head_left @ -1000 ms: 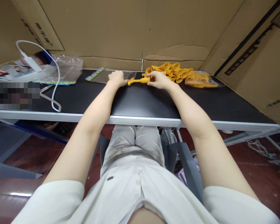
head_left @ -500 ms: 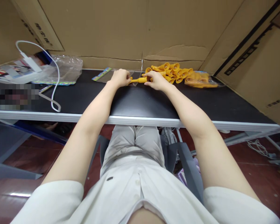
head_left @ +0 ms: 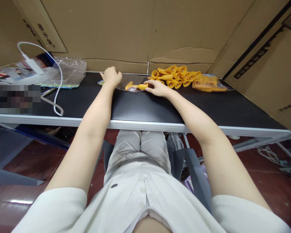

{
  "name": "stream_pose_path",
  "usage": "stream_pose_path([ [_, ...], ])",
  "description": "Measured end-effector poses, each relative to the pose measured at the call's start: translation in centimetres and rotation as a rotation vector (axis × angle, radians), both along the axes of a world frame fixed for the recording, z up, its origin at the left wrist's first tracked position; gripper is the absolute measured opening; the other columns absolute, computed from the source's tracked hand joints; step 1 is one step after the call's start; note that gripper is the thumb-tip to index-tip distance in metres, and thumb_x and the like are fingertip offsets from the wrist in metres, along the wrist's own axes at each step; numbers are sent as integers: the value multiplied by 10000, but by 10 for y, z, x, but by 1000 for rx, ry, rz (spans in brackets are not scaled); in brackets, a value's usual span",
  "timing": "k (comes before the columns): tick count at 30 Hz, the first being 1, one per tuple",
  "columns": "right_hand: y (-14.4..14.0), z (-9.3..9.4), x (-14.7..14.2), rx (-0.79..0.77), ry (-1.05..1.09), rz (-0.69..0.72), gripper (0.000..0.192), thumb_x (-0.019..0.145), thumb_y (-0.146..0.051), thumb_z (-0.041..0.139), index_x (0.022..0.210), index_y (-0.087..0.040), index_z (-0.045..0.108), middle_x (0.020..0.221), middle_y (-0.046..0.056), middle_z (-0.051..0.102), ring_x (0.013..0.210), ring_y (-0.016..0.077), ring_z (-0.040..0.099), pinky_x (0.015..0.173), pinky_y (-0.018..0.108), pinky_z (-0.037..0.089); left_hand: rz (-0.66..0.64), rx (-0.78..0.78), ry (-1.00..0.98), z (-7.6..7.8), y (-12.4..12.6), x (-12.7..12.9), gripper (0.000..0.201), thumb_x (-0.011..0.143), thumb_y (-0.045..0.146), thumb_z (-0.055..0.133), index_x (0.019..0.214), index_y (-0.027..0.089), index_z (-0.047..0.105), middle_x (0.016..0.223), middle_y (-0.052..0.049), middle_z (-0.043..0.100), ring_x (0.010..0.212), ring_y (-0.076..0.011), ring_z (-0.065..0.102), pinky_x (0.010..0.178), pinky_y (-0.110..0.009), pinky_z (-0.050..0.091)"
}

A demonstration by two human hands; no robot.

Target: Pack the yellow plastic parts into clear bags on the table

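Note:
A yellow plastic trumpet toy lies partly inside a clear plastic bag at the far side of the black table. My right hand holds the toy's wide end with its fingertips. My left hand grips the bag's left end, where a colourful header strip shows. A pile of several more yellow trumpet toys lies just right of my right hand.
A bag filled with yellow toys lies at the far right. At the far left are clear bags, printed cards and a white charger with cable. Cardboard walls close off the back and right.
The toy has slid leftwards into the clear bag. My left hand moved left along the bag to its header end, and my right hand followed the toy to the left.

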State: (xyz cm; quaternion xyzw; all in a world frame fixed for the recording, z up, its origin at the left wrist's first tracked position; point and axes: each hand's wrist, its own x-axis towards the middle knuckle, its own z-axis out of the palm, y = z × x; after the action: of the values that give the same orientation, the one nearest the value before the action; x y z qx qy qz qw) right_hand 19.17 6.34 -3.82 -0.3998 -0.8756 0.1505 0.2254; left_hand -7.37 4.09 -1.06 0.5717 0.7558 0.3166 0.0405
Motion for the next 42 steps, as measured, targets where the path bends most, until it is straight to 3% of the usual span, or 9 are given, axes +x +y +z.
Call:
stream_pose_path([
  [2,-1,2,0,-27,22,-21,564,988,-390,759,1482,-117,733,1430,183,764,1329,332,722,1260,525,519,82,-61,-66,-5,1,-13,633,983,413,654,1552,137,679,1580,-265,659,1587,-473,506,1379,-695,223],
  [6,-3,3,-3,-34,49,-28,570,977,-416,807,1455,-111,748,1378,183,787,1299,339,745,1254,538,528,151,-158,-119,-13,1,-23,646,1055,337,565,1563,-57,630,1613,-355,599,1557,-438,566,1308,-500,435],
  [14,9,16,-27,-48,101,6,410,867,-236,913,1245,-100,826,1239,161,835,1231,332,775,1226,524,568,147,-130,-205,-14,9,-25,610,1093,251,473,1572,-101,608,1643,-327,584,1576,-372,562,1291,-392,451],
  [18,18,27,-48,-217,186,-29,231,811,-216,972,975,-141,827,931,89,821,1097,333,802,1118,536,653,170,-74,-333,-16,16,-27,613,1117,241,375,1620,-32,594,1680,-261,573,1584,-341,558,1282,-406,467],
  [22,23,35,-64,-284,245,-190,266,731,-104,1006,799,-134,751,814,77,751,1035,334,809,1086,547,673,173,-64,-374,-16,19,-28,627,1125,232,343,1660,-4,568,1686,-238,574,1596,-325,544,1288,-407,464],
  [25,27,34,-67,-272,189,-248,327,678,-103,1031,793,-148,728,830,80,757,1024,343,803,1049,568,689,157,-111,-322,-16,17,-28,641,1138,278,338,1659,-25,557,1692,-271,556,1594,-324,547,1280,-380,465],
  [31,39,19,-53,-130,42,-177,243,722,-152,965,865,-144,768,757,32,685,1051,375,789,1072,640,656,76,-223,-152,-19,8,-28,758,1099,471,434,1672,-12,547,1705,-303,523,1637,-405,477,1343,-534,373],
  [34,30,20,-52,-83,-54,-154,237,742,-175,951,896,-145,773,810,78,717,1098,411,779,1099,633,633,53,-230,-101,-21,9,-28,772,1059,453,445,1669,-6,558,1706,-295,527,1629,-409,489,1352,-542,358],
  [42,6,26,-55,-223,18,-88,266,957,-423,842,939,-180,737,822,86,751,860,279,791,945,481,696,21,-208,-75,-28,21,-33,792,993,485,484,1586,-14,649,1649,-310,588,1569,-436,556,1311,-518,411],
])
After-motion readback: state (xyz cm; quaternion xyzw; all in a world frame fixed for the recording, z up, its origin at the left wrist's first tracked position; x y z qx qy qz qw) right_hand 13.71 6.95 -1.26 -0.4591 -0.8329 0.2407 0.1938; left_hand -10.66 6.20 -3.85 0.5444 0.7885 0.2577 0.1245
